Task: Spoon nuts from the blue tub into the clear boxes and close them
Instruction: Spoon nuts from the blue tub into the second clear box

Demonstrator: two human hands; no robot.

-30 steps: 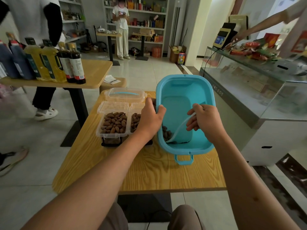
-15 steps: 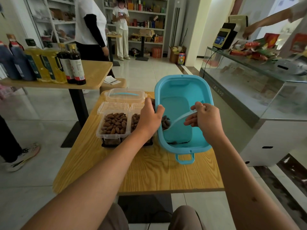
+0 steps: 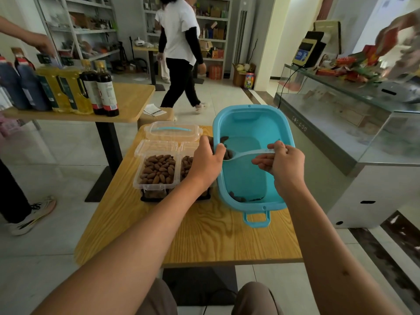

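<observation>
The blue tub (image 3: 252, 123) stands on the wooden table (image 3: 204, 235), with a few nuts left at its near end. My left hand (image 3: 205, 160) grips the tub's left rim. My right hand (image 3: 280, 159) pinches the handle of a clear plastic spoon (image 3: 244, 154) that carries nuts and is raised near the left rim. Left of the tub sit two clear boxes with lids open: one (image 3: 156, 170) full of nuts, the other (image 3: 186, 164) partly hidden by my left hand.
A closed clear box with a blue handle (image 3: 173, 130) stands behind the open ones. A second table (image 3: 131, 103) at left carries bottles of oil and sauce. A glass counter (image 3: 341, 114) runs along the right. A person (image 3: 179, 53) walks across the floor behind.
My right hand lifted the spoon with nuts from the tub's near end up and left toward the rim. My left hand stayed on the rim. A person walked across the background.
</observation>
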